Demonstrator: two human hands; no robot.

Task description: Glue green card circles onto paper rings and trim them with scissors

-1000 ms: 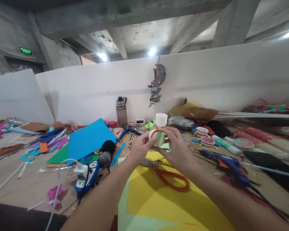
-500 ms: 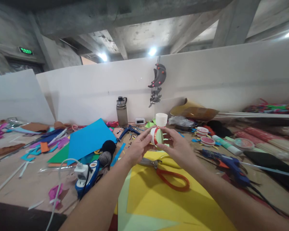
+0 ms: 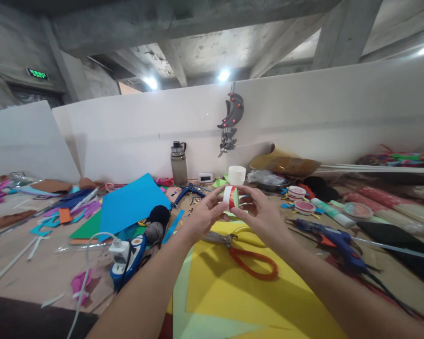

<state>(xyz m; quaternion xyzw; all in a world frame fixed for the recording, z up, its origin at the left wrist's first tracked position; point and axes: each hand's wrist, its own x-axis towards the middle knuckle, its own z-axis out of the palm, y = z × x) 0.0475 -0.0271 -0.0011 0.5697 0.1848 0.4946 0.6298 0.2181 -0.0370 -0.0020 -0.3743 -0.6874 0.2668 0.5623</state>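
- The left hand [image 3: 205, 214] is gripping a small white cup [image 3: 227, 194], thumb and fingers half curled and pressing on its pale side.
- The right hand [image 3: 257, 205] is steadying the cup's other end, its thumb touching low near the rim, its fingers arching loosely above and slightly spread.
- The cup is lying sideways in the air between both sets of fingertips; a red band is circling it, any print there being too small to read.
- Light green paper [image 3: 236, 197] is facing the right fingers at the cup's end.
- Scissors [image 3: 229, 240] are resting below the fingers on a yellow sheet [image 3: 219, 292].
- A stack of white cups [image 3: 237, 175] is standing just beyond the fingertips.
- A digital clock [image 3: 205, 178] is sitting beyond the left fingers, its digits unreadable.
- Far up and left of the fingers, a green sign [image 3: 37, 74] is glowing, reading "EXIT" under blurred characters.
- A blue glue gun [image 3: 334, 240] is lying right of the right fingers, showing no legible label.
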